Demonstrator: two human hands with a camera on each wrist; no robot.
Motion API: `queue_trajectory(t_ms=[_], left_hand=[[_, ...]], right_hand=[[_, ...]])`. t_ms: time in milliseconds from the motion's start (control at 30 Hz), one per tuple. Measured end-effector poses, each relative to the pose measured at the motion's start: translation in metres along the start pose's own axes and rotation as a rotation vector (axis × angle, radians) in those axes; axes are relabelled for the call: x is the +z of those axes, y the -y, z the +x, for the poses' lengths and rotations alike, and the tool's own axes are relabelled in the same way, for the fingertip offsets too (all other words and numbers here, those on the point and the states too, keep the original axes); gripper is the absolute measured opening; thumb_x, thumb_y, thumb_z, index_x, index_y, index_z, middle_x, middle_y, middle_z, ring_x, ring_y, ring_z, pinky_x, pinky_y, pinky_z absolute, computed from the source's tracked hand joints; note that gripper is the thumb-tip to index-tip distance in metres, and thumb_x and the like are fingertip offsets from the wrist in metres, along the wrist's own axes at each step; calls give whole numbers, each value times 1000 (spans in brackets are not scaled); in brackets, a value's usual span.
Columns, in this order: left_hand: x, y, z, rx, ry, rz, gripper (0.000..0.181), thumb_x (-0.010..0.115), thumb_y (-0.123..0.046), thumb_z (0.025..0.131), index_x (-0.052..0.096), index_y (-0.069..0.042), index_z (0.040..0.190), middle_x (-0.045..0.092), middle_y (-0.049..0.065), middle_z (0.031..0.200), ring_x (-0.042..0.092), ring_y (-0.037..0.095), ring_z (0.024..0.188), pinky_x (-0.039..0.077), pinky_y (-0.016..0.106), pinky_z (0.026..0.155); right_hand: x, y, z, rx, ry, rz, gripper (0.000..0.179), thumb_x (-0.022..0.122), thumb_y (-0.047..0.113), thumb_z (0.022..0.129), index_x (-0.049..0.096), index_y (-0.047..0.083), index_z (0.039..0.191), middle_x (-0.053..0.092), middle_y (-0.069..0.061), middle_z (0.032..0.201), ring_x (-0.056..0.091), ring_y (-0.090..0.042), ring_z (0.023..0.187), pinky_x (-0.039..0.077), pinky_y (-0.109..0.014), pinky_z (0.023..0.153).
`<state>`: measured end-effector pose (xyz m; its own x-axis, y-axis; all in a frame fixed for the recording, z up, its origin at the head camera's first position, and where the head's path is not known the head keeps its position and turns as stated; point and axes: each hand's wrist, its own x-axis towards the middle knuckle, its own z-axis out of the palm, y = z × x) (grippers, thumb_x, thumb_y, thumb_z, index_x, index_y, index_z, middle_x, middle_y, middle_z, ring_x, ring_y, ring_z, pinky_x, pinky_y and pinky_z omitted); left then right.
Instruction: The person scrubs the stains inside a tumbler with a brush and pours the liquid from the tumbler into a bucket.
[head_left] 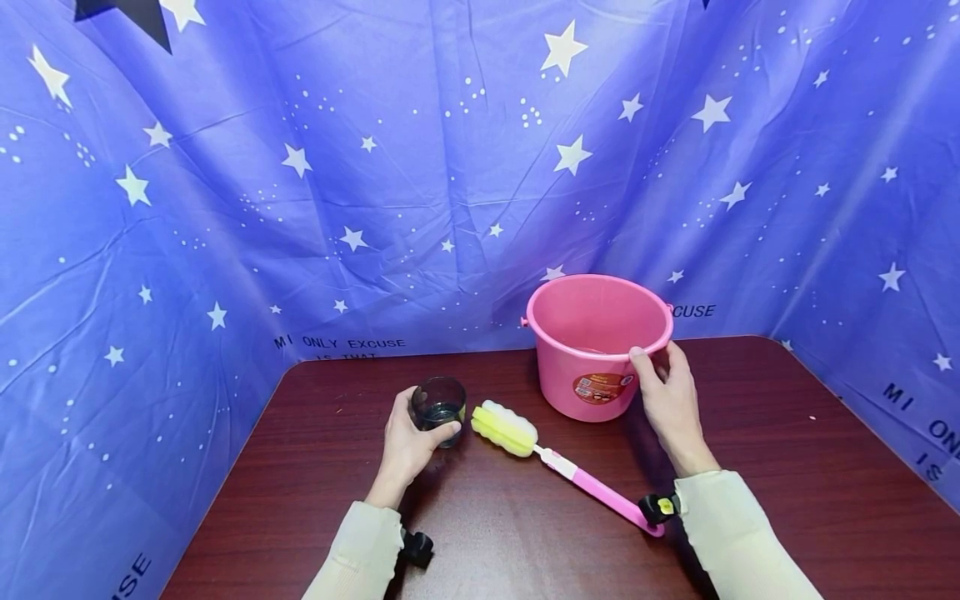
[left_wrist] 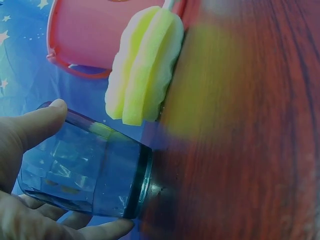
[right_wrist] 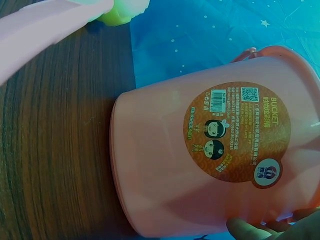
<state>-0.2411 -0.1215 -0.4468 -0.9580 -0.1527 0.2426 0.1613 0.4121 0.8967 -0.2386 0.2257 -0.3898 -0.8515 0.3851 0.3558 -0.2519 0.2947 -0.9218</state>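
A dark, see-through drinking glass (head_left: 439, 402) is held upright by my left hand (head_left: 408, 437), thumb on the near side and fingers round the far side. The left wrist view shows the glass (left_wrist: 90, 165) with its base close to the tabletop. At the right, my right hand (head_left: 670, 408) grips the rim of a pink bucket (head_left: 570, 375), thumb outside near the top edge. An orange round label (right_wrist: 235, 132) is on the bucket's side. Between the hands lies a cleaning brush (head_left: 600, 492) with a yellow and white sponge head (head_left: 506, 428) pointing at the glass.
The dark red wooden table (head_left: 480, 542) carries all these things. Blue cloth with white stars (head_left: 450, 167) hangs behind it and along both sides. The brush handle's end lies under the black wrist camera (head_left: 660, 507) on my right arm.
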Motion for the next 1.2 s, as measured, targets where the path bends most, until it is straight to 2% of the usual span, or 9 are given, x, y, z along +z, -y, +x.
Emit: queue_trajectory(t_ms=[733, 1200], left_hand=[[-5, -7, 1, -14, 4, -30, 77, 87, -21, 68, 46, -6, 131, 55, 14, 122, 53, 29, 113, 45, 48, 93], [-7, -13, 1, -6, -9, -37, 78, 87, -21, 67, 45, -6, 131, 55, 14, 123, 54, 29, 112, 46, 48, 92]], right_hand=[[0, -1, 0, 16, 5, 6, 57, 56, 30, 96, 38, 3, 143, 45, -18, 139, 43, -27, 127, 32, -42, 108], [1, 1, 1, 35, -1, 55, 57, 58, 28, 95, 38, 1, 141, 44, -17, 138, 43, -27, 126, 33, -41, 108]])
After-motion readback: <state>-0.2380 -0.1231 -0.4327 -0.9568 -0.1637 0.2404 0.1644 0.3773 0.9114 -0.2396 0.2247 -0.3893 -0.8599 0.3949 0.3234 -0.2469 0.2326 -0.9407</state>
